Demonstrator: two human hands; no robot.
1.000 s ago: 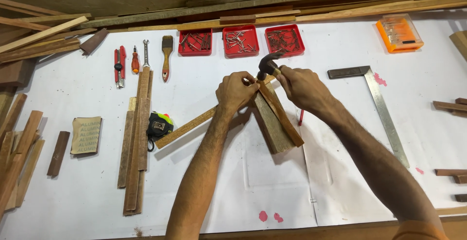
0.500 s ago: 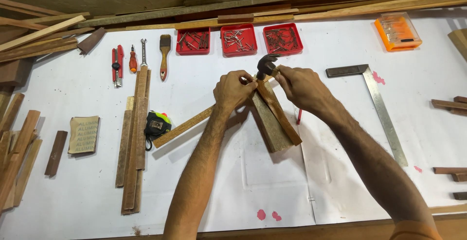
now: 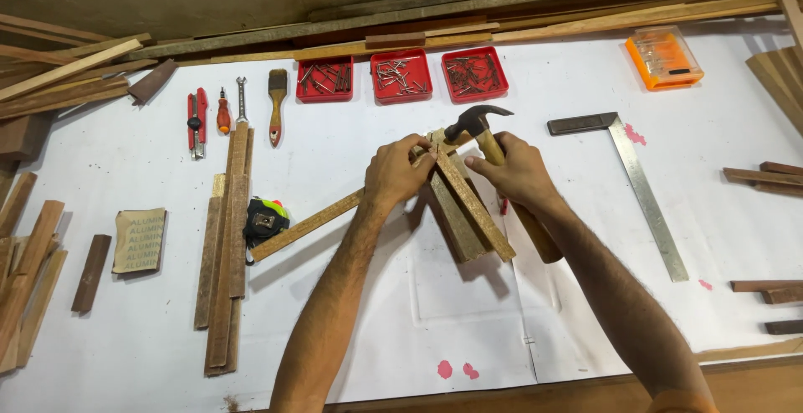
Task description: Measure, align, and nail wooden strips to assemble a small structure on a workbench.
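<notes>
My left hand (image 3: pixel 400 170) pinches the top joint where several wooden strips (image 3: pixel 468 212) meet, near the middle of the white-covered bench. One long strip (image 3: pixel 305 225) runs down to the left from that joint. My right hand (image 3: pixel 510 170) grips a claw hammer by its wooden handle (image 3: pixel 535 233), close under the dark steel head (image 3: pixel 477 118). The hammer head hovers just above and to the right of the joint.
Three red trays of nails (image 3: pixel 401 74) sit at the back, an orange case (image 3: pixel 665 56) to their right. A steel try square (image 3: pixel 640 183) lies right of my hands. A tape measure (image 3: pixel 266 219), stacked wood strips (image 3: pixel 226 246), sandpaper (image 3: pixel 139 240), brush, screwdriver, wrench and knife lie left.
The hammer head has lifted slightly up and to the right of the joint. My left hand keeps its hold on the strips.
</notes>
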